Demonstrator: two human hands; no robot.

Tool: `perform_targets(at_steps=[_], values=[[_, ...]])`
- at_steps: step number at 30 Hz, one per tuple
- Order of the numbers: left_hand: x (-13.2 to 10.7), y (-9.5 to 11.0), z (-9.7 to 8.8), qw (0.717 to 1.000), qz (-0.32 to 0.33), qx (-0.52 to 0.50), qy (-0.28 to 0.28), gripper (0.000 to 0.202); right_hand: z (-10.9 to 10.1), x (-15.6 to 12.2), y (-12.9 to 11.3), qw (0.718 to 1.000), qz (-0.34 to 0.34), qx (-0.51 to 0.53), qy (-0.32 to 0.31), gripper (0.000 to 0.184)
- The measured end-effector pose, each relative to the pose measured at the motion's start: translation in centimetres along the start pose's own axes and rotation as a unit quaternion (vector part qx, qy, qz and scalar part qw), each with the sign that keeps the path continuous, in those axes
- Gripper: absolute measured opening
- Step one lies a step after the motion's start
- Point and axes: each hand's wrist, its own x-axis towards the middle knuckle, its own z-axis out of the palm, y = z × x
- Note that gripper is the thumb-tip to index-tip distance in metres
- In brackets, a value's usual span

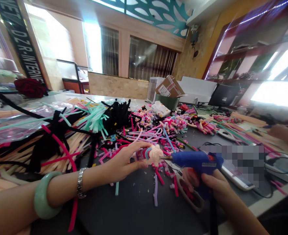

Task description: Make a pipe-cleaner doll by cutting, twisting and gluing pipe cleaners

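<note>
My left hand (pixel 128 158) is closed around a small pipe-cleaner figure (pixel 146 153) with a cream fuzzy end and pink, purple and blue bands. In my right hand (pixel 216 184) is a blue hot glue gun (pixel 195 160), its fingers wrapped round the handle. The gun's metal nozzle points left and reaches the cream end of the figure; whether it touches cannot be made out. Below the gun lie scissors (pixel 194 200) with greyish handles, partly hidden. Cut pipe-cleaner pieces (pixel 156 191) are scattered on the dark table (pixel 124 212) around my hands.
Bundles of cream, black and mint pipe cleaners (pixel 95 119) lie at left. Piled pink figures (pixel 174 123) sit farther back, near a tissue pack (pixel 160 108) and cardboard box (pixel 170 86). A tablet-like device (pixel 243 184) and cables lie right; another person's hand (pixel 284 135) shows there, blurred.
</note>
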Motion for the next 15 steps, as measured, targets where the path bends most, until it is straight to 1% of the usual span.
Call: perform_targets(at_steps=[5, 15], values=[[0.01, 0.24, -0.03, 0.999, -0.042, -0.016, -0.014, 0.046, 0.17, 0.11, -0.2, 1.0, 0.0, 0.001, 0.008, 0.036], [-0.06, 0.38, -0.09, 0.998, -0.05, -0.035, -0.017, 0.047, 0.26, 0.19, -0.23, 1.0, -0.008, -0.004, 0.002, 0.035]])
